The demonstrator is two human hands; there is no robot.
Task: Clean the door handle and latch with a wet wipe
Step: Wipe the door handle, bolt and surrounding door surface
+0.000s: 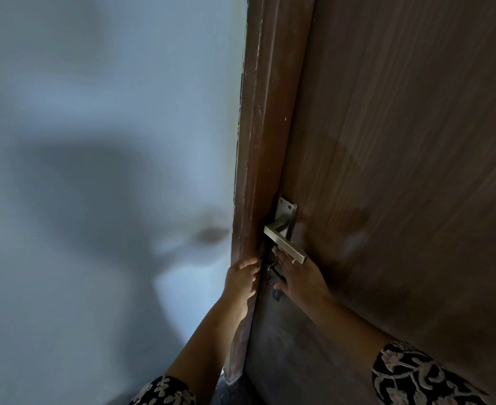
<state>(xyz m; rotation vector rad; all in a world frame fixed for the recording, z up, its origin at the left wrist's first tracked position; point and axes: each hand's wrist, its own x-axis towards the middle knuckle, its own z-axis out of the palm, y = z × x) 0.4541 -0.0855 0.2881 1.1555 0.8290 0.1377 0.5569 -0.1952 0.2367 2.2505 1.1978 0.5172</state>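
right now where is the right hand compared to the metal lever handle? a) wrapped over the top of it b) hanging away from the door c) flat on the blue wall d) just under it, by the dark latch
d: the right hand sits just below the lever handle, fingers reaching up under the lever beside the dark latch.

Pale blue wall (95,83) on L w/ soft shadow (89,182); brown wood door frame (258,141) beside door panel (416,141).

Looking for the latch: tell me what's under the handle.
Under the handle, the right hand reaches a dark latch at the door edge. The hand hides part of it; no wipe shows.
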